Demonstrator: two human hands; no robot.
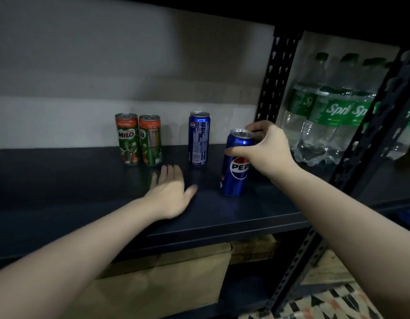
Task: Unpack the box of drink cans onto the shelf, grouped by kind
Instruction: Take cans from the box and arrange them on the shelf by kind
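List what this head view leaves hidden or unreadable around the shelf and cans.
- Held Pepsi can: the right hand covers the logo's end, and whether its base touches the shelf is unclear.
- Cardboard box: the shelf edge and left forearm hide its contents.
- Sprite bottles: the dark upright crosses them; the frame cuts off the row's right end.
- Second Milo can: label turned away.

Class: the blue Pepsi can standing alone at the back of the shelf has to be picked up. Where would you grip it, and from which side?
Grip the back Pepsi can around its upper body, coming from the front. It stands upright near the wall, with open shelf in front, and its slim round sides suit a wrap of thumb and fingers.
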